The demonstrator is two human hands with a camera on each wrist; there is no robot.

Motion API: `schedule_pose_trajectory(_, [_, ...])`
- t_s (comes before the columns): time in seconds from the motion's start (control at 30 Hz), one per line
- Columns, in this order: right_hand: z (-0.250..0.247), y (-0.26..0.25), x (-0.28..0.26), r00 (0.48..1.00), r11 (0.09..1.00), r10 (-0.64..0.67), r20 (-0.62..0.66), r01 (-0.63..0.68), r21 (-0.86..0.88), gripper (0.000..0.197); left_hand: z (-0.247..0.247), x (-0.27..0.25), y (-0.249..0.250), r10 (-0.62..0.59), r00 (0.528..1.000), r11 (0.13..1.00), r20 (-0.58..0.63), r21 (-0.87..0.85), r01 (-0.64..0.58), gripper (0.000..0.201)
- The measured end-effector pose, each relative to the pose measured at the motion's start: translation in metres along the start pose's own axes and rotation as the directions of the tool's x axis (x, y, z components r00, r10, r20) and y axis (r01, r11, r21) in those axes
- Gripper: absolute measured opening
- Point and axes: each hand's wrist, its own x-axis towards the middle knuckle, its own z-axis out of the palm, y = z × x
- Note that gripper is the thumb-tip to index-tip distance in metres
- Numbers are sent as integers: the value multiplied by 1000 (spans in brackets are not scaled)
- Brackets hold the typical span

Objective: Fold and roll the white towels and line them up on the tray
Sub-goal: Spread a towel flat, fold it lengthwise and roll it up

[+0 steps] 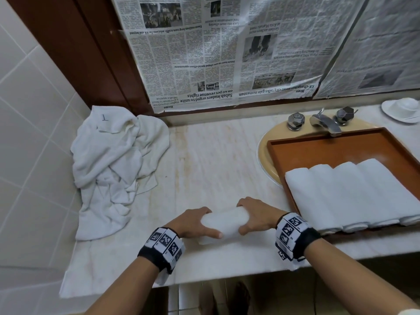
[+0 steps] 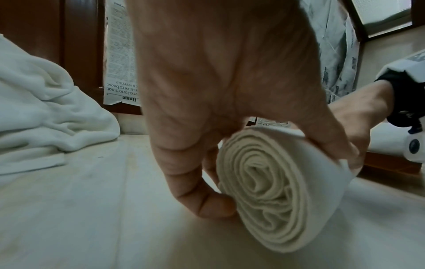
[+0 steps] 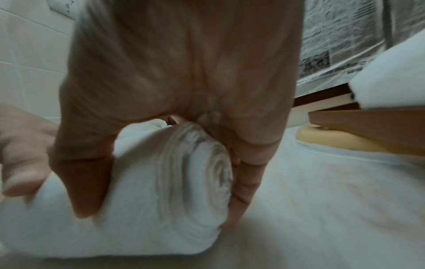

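Left wrist only: rolled towel (image 2: 276, 191) spiral end.

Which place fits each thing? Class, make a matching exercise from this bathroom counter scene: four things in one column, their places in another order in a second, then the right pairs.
Things
1. rolled white towel
2. crumpled heap of white towels
3. row of four rolled white towels
4. brown rectangular wooden tray

Places
A. over the beige sink basin
B. on the tray
C. at the counter's left end by the tiled wall
D. between the left hand and right hand

Pairs: 1-D, 2-C, 3-B, 4-A
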Motion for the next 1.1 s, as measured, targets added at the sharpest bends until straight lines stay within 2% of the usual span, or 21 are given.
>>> schedule_pose_trajectory(0.17, [2,4,-37,998,989,-9,-60,18,149,67,1,-7,-5,82,997,993,-13,-84,-83,73])
schedule_pose_trajectory(0.37, [-8,4,-88,958,962,17,-287,62,264,61,-26,-11,34,227,973,972,-29,-55,-229,66])
schedule_pose_trajectory(0.57, [-29,34,-144,861,921,119,-494,91,380,58,-43,-4,119,401,916,916,-24,-6,-401,51])
schedule_pose_trajectory(0.7, [-41,70,-179,786,904,186,-590,98,416,57,-37,15,181,480,877,877,4,32,-480,52])
schedule_pose_trajectory(0.9, [-59,143,-227,702,874,283,-654,92,478,60,-9,54,284,553,826,824,112,77,-562,50])
schedule_pose_trajectory(1.1, [-85,233,-267,588,870,351,-729,83,486,70,28,99,393,592,792,781,148,139,-609,54])
